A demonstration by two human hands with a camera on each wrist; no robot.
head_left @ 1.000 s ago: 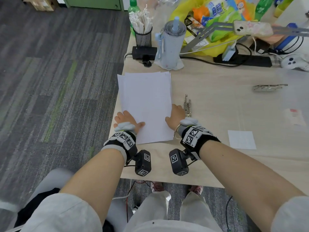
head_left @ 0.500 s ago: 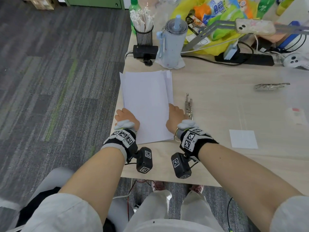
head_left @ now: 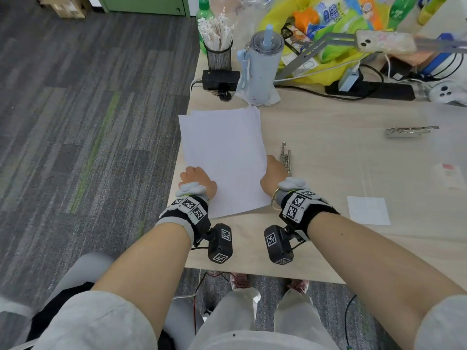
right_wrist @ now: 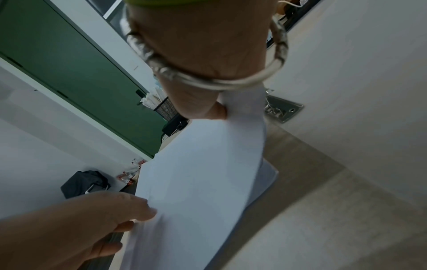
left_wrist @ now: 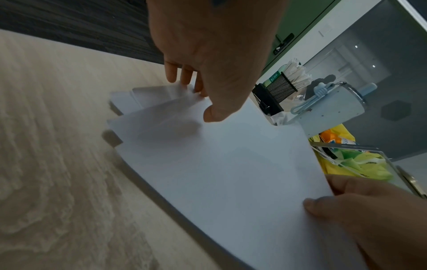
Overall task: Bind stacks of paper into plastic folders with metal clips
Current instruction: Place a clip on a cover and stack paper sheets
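Observation:
A stack of white paper (head_left: 223, 157) lies at the table's left edge, its sheets slightly fanned at the far end. My left hand (head_left: 197, 179) pinches its left side, thumb (left_wrist: 213, 113) on top and fingers (left_wrist: 184, 76) underneath. My right hand (head_left: 273, 173) pinches the right side of the paper (right_wrist: 203, 182), with the thumb (right_wrist: 218, 111) on the sheet. In the left wrist view the near part of the paper (left_wrist: 219, 164) hangs off the table over its shadow. A metal clip (head_left: 285, 156) lies just right of my right hand. A second metal clip (head_left: 410, 131) lies far right.
Behind the paper stand a blue tumbler (head_left: 262, 64), a mesh pen cup (head_left: 219, 55) and a black adapter (head_left: 219, 79). Cables, a power strip (head_left: 371, 88) and snack bags crowd the back. A small white note (head_left: 367, 210) lies right. The table edge (head_left: 180, 160) drops to carpet on the left.
My hands went from resting flat at the stack's near corners to pinching its two sides. The near part of the stack has come up off the table and the sheets have shifted.

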